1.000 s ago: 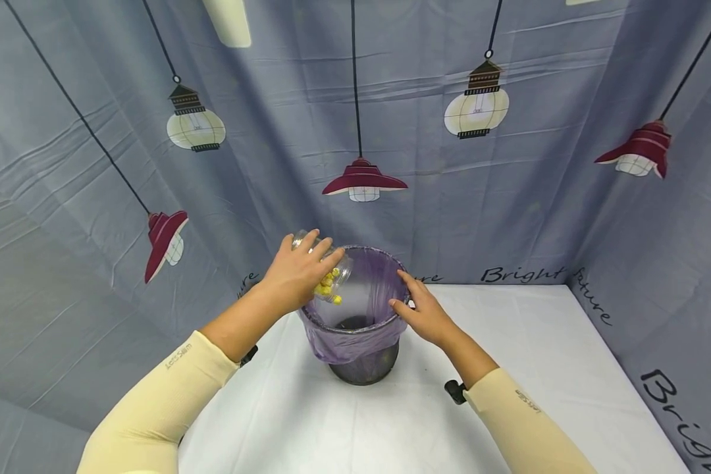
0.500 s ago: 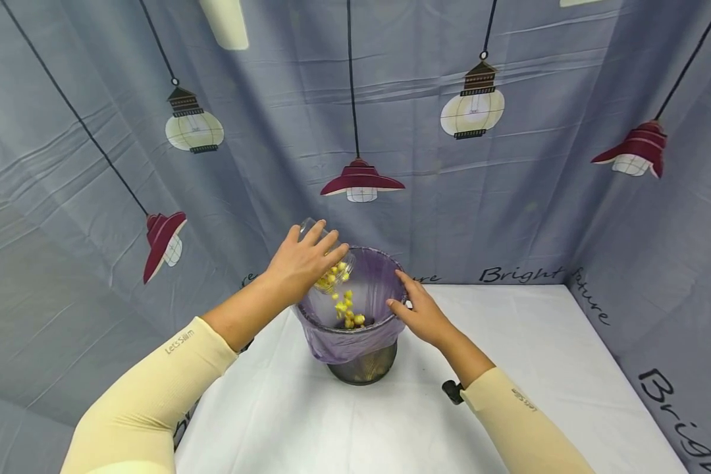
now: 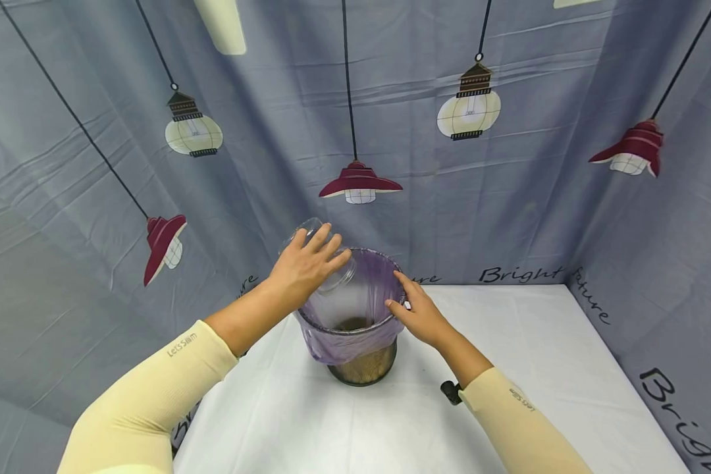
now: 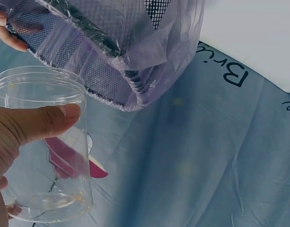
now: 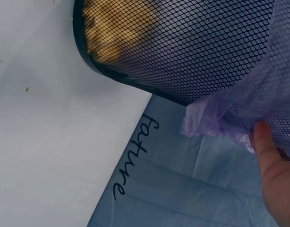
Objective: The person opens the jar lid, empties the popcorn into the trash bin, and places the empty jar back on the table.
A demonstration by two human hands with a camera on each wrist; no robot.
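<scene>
My left hand holds a clear plastic jar around its side, tipped with its mouth over a mesh trash bin. The jar looks empty but for small yellow specks on its wall. A purple plastic liner bag lines the bin and folds down over its rim. My right hand grips the bin's right rim through the liner, its thumb on the bag in the right wrist view. Through the mesh there, yellow popcorn-like pieces show at the bottom of the bin.
The bin stands upright on a white-covered table. A few small crumbs lie on it in the right wrist view. Grey-blue curtains with printed lamps and lettering close in the back and sides.
Yellow pieces tumbled from the jar into the bin half a second ago; none show in the jar now. The left hand rose slightly while tipping. The right hand has stayed at the rim.
</scene>
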